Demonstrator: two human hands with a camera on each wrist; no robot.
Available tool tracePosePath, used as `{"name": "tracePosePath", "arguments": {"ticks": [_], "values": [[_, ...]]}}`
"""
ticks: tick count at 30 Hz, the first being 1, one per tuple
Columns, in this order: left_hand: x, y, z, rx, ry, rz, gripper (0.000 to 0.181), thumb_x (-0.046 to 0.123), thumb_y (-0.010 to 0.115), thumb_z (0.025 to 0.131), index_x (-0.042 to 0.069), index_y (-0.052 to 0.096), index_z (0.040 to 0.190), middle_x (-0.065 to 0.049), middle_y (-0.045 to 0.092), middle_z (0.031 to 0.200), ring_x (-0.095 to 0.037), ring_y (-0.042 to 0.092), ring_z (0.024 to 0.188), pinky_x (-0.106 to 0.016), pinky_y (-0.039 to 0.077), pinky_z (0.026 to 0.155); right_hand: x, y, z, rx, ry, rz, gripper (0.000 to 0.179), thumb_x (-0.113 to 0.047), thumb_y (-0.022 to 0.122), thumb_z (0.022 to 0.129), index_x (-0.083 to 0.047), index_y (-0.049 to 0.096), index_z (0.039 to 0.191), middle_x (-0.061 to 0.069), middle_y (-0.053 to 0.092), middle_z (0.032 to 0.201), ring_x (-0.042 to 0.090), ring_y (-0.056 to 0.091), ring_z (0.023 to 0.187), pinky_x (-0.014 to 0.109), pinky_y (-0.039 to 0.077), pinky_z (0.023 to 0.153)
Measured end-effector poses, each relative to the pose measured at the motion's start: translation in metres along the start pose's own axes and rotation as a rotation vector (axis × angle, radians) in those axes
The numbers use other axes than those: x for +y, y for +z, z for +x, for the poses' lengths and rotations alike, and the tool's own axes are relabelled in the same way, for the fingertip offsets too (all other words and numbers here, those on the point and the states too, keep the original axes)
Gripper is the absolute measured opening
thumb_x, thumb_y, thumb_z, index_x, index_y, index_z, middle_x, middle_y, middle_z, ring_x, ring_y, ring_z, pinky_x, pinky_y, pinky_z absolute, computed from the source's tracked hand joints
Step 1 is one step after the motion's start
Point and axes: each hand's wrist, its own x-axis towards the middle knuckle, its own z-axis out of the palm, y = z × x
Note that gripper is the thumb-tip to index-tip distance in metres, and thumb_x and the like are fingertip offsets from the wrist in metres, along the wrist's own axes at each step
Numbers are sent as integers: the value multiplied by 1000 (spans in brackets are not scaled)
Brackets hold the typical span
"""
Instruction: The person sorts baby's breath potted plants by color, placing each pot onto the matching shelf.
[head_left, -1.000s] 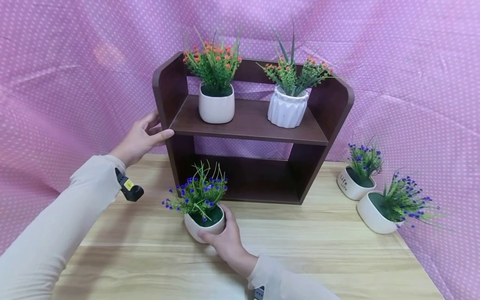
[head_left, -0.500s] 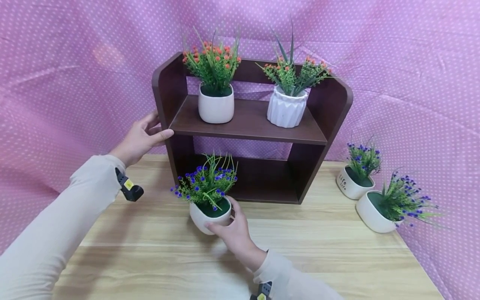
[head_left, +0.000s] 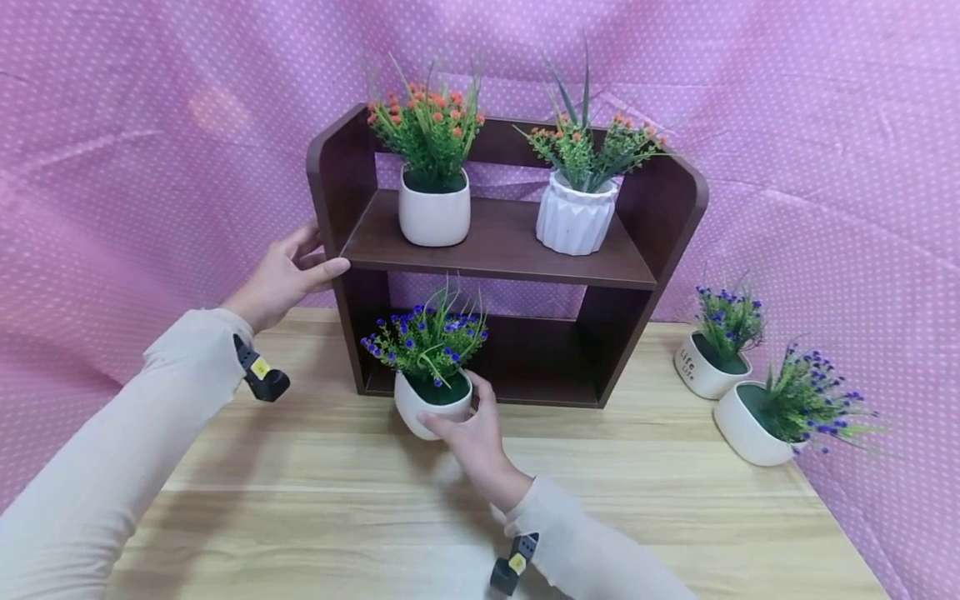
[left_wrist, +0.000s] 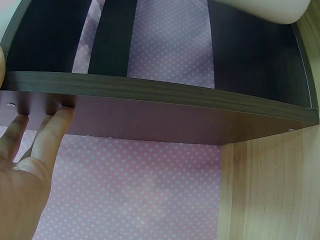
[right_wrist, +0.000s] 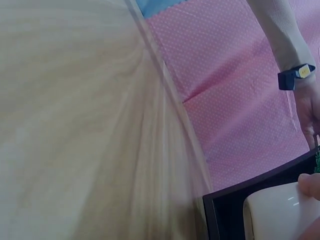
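Observation:
My right hand grips a white pot of artificial blue flowers, thumb on its near side and fingers round its right side. The pot is at the front of the lower left compartment of a dark brown two-tier shelf. In the right wrist view the white pot and part of the thumb show at the bottom right corner. My left hand holds the shelf's left side panel, thumb at its front edge. The left wrist view shows fingers of that hand pressed against the panel's outer face.
On the upper tier stand an orange-flowered plant in a smooth white pot and another in a ribbed white pot. Two blue-flowered plants in white pots are at the right of the wooden table. Pink dotted cloth hangs behind.
My right hand has carried the blue-flowered potted plant forward and slightly right, up to the lower compartment's front. The left hand stays on the shelf's side panel.

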Motion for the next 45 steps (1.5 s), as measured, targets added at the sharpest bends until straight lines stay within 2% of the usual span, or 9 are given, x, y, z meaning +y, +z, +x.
{"name": "tracePosePath", "arguments": {"ticks": [5,12,20,28,35,40,45], "values": [[-1,0,1,0,5,-1,73,15,65,93,20,24,153,-10,31,155,-31,39,136,-18,53,86,0,8,13,75,-26,-11,79,-14,87,66,-9,45,132,9,54,125,23,53,112,35,47,96],[0,0,0,-1,9,-10,72,15,64,93,21,25,153,-10,32,154,-31,40,135,-17,54,84,2,24,31,176,-77,-93,80,-22,89,64,-9,48,131,9,52,124,24,52,114,37,43,101],[-2,-1,-2,6,25,-8,71,15,65,92,22,27,152,-12,33,154,-31,40,135,-16,54,83,7,38,52,243,-121,-160,81,-24,90,62,-10,50,131,10,53,122,25,51,113,37,42,101],[-1,0,-2,3,12,-1,72,16,65,93,21,25,153,-10,33,154,-29,42,134,-18,54,83,16,56,70,317,-156,-204,81,-21,90,60,-9,51,129,11,53,118,26,53,109,36,45,99],[1,0,-2,0,14,12,72,17,64,93,21,25,153,-9,34,154,-29,42,134,-18,54,83,24,67,86,389,-120,-240,81,-19,92,57,-10,52,128,12,54,119,27,55,108,36,46,98],[0,-2,-2,6,5,9,72,17,65,92,21,26,153,-11,34,153,-29,42,134,-17,54,82,28,72,95,405,-73,-256,83,-19,91,59,-8,50,130,14,53,122,28,56,110,38,47,98],[0,-2,-1,1,0,23,72,20,65,92,23,26,153,-9,34,154,-29,42,134,-17,54,84,32,74,100,439,-75,-287,82,-18,92,57,-8,51,128,13,55,120,29,57,108,39,49,96]]}}
